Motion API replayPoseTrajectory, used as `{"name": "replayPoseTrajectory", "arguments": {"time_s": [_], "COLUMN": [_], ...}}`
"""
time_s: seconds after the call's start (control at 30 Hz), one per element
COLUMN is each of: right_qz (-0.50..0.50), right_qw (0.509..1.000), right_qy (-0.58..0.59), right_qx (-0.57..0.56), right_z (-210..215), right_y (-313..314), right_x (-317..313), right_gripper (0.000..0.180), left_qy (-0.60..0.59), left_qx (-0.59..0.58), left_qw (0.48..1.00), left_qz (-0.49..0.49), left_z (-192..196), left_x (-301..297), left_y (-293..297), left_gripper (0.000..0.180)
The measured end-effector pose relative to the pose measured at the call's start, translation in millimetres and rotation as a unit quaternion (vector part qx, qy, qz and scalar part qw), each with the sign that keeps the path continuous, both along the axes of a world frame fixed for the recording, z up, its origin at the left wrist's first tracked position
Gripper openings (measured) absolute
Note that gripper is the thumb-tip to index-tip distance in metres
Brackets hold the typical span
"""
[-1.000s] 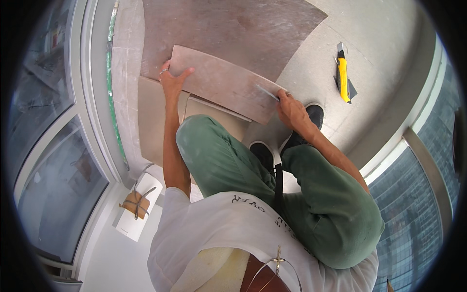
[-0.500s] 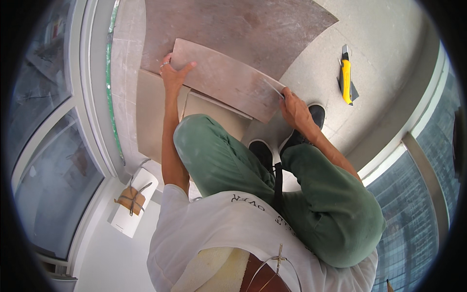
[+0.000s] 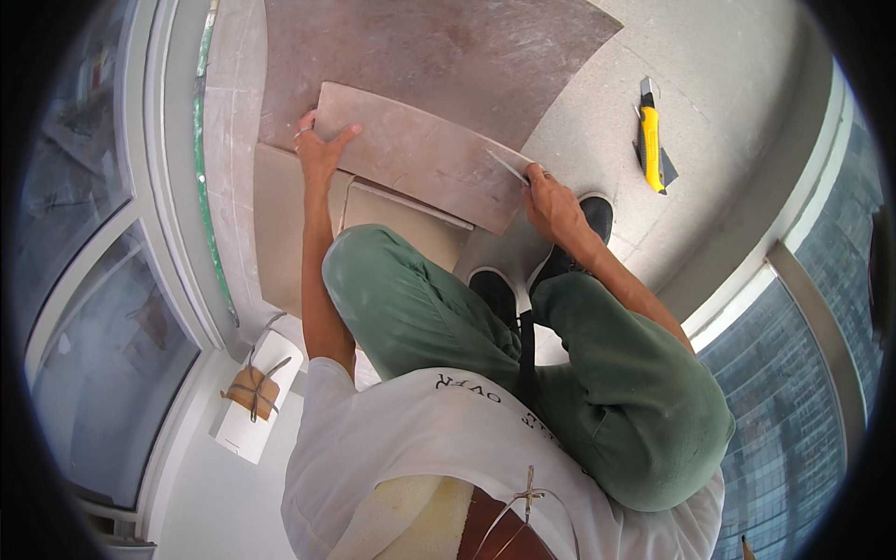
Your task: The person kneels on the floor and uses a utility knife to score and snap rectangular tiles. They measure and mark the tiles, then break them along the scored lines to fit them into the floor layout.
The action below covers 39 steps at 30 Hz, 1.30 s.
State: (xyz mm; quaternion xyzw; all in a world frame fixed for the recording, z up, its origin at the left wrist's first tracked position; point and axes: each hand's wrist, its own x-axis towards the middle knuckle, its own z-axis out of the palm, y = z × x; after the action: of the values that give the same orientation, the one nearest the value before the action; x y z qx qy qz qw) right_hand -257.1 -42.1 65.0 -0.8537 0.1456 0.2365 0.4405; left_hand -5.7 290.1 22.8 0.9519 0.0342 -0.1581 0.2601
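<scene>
Left hand point(image 3: 319, 154) and right hand point(image 3: 557, 207) are far apart, one at each end of a flat brown strip point(image 3: 420, 151). The left hand is clamped on the strip's left end, with its thumb on top and its fingers round the edge. The right hand is closed around a thin grey stick point(image 3: 507, 168), and the stick points up and left over the strip. I cannot tell if the right hand touches the strip too.

The strip is in the upper middle of the frame and slants down to the right. It hides part of a big brown board point(image 3: 420, 51) at the top. Pale boards point(image 3: 280, 219) lie below it on the left, and a green knee point(image 3: 373, 266) gets in the way of seeing them all. A dark shoe point(image 3: 599, 213) is just beside the right hand.

At the upper right, a yellow knife point(image 3: 651, 145) lies on the grey floor point(image 3: 579, 121), well apart from the hands, with a dark flat piece point(image 3: 668, 168) next to it. A green pole point(image 3: 200, 159) runs down the left side by the window frame point(image 3: 154, 159). At the lower left, grey string point(image 3: 252, 387) goes around a brown bundle point(image 3: 241, 397) on a white box point(image 3: 239, 439).
</scene>
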Motion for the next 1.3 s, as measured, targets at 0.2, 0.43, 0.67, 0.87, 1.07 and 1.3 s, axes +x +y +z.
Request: {"name": "replayPoseTrajectory", "arguments": {"time_s": [0.2, 0.43, 0.67, 0.87, 1.07, 1.3], "right_qz": [0.010, 0.046, 0.046, 0.166, 0.220, 0.238], "right_qw": [1.000, 0.997, 0.996, 0.982, 0.969, 0.967], "right_qy": [0.001, 0.039, -0.069, -0.078, -0.083, -0.042], "right_qx": [-0.008, -0.040, -0.016, -0.054, -0.069, -0.077], "right_z": [-7, -11, 30, -3, -23, -37], "right_y": [-5, -15, -18, 23, 42, 42], "right_x": [0, 3, 63, 141, 164, 168], "right_gripper": [0.021, 0.022, 0.024, 0.023, 0.024, 0.028], "left_qy": [-0.088, 0.009, 0.081, 0.091, 0.104, 0.100], "left_qx": [0.097, 0.083, 0.166, 0.144, 0.148, 0.139], "left_qw": [0.990, 0.983, 0.969, 0.975, 0.976, 0.979], "left_qz": [-0.059, -0.162, -0.162, -0.145, -0.123, -0.107], "left_z": [7, 28, 37, 29, 38, 38], "left_x": [-6, -29, -55, -53, -51, -52], "left_y": [-19, -56, -86, -86, -91, -91], "left_gripper": [0.101, 0.124, 0.146, 0.150, 0.149, 0.150]}}
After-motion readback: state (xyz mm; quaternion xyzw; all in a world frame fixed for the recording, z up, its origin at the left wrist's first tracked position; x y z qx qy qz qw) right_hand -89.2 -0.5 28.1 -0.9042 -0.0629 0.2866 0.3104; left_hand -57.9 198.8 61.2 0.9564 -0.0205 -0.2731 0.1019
